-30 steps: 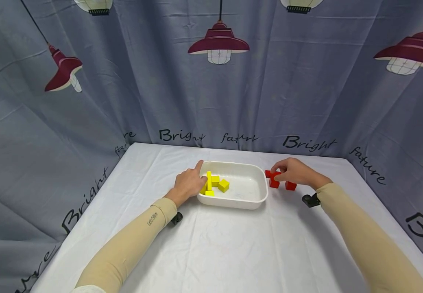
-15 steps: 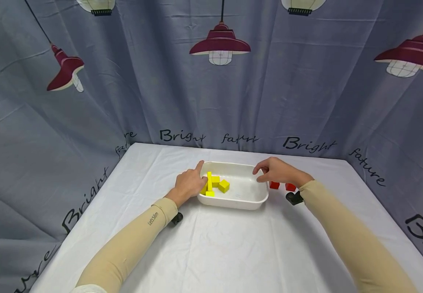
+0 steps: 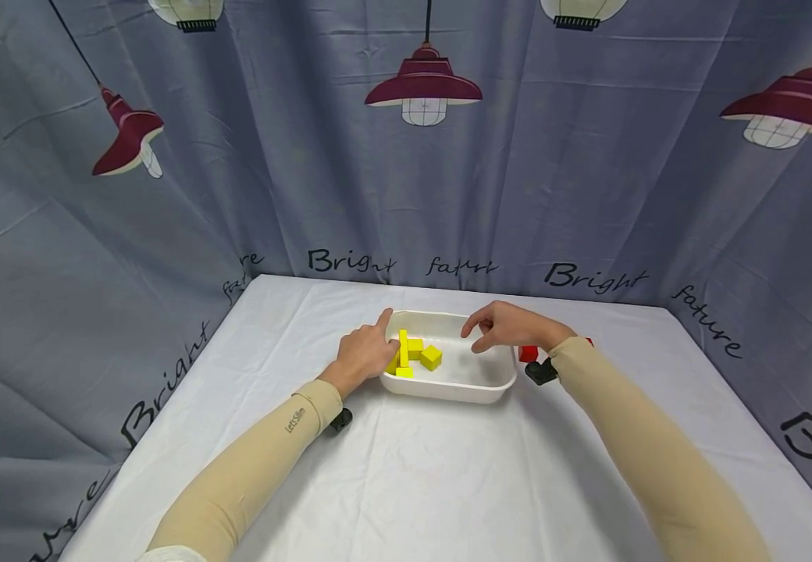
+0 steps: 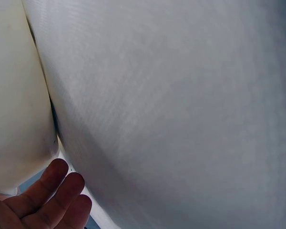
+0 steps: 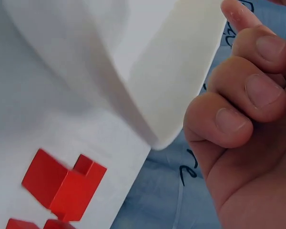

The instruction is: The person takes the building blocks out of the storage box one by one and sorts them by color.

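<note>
A white rectangular tray [image 3: 448, 393] sits on the table with several yellow blocks [image 3: 431, 357] grouped in its left part. My left hand [image 3: 365, 351] holds its left rim, thumb over the inside and index finger pointing along the edge. In the left wrist view, fingertips [image 4: 69, 183] lie against the tray's outside. My right hand [image 3: 507, 324] hovers over the tray's right part, thumb and index finger apart, nothing visible between them. Its other fingers [image 5: 219, 119] are bent in the right wrist view. Red blocks [image 5: 62, 183] lie on the table beyond the tray's right end, partly hidden by the right wrist.
A white cloth [image 3: 434, 476] covers the table. Behind it hangs a grey-blue curtain [image 3: 308, 172] printed with lamps and lettering. A small black wrist camera [image 3: 541, 371] hangs under the right cuff, close to a red block [image 3: 528, 353].
My right hand has moved left from the red blocks to above the tray's right part. The left hand and the yellow blocks stay in place.
</note>
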Demonstrator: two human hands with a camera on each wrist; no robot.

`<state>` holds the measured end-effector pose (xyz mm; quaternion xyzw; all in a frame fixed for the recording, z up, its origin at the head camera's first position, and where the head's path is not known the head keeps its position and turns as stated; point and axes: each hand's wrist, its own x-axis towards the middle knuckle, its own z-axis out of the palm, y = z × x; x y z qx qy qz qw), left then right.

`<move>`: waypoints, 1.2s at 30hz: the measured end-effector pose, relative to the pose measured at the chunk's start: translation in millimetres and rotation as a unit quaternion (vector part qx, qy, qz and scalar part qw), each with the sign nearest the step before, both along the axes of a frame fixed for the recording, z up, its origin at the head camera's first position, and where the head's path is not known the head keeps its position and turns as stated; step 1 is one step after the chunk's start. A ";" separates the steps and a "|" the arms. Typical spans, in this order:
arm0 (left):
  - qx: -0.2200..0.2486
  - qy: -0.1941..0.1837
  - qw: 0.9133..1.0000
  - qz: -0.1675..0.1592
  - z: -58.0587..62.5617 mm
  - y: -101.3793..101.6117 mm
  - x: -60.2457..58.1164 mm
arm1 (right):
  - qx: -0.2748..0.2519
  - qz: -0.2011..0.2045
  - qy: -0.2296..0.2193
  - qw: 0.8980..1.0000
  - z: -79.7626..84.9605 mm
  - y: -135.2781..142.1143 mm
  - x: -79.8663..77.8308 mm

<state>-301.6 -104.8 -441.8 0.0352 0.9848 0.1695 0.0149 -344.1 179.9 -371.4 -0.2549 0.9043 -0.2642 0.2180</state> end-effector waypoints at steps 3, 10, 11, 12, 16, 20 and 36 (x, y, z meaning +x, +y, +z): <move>0.001 0.002 1.000 -0.002 -0.4 -0.7 -0.1 | -0.004 0.008 -0.012 1.000 -2.2 -5.9 -4.1; -0.001 0.002 1.000 -0.001 -1.2 -1.5 -1.2 | -0.013 0.002 -0.037 0.999 -8.5 -18.7 -11.2; -0.002 0.002 1.000 0.000 -1.2 -1.5 -1.3 | -0.012 0.003 -0.041 0.999 -9.6 -20.0 -12.3; -0.002 0.002 1.000 0.000 -1.1 -1.4 -1.3 | -0.012 0.002 -0.045 0.999 -10.4 -21.2 -13.3; -0.002 -0.001 1.000 0.001 -0.8 -1.0 -1.6 | -0.010 0.009 -0.056 0.998 -13.8 -25.4 -16.6; -0.004 -0.003 1.000 0.000 -0.6 -0.6 -1.4 | -0.009 0.012 -0.059 0.998 -17.7 -29.8 -19.6; -0.003 0.001 1.000 0.002 -1.7 0.1 -1.8 | 0.022 0.030 -0.065 0.997 -28.1 -49.9 -26.9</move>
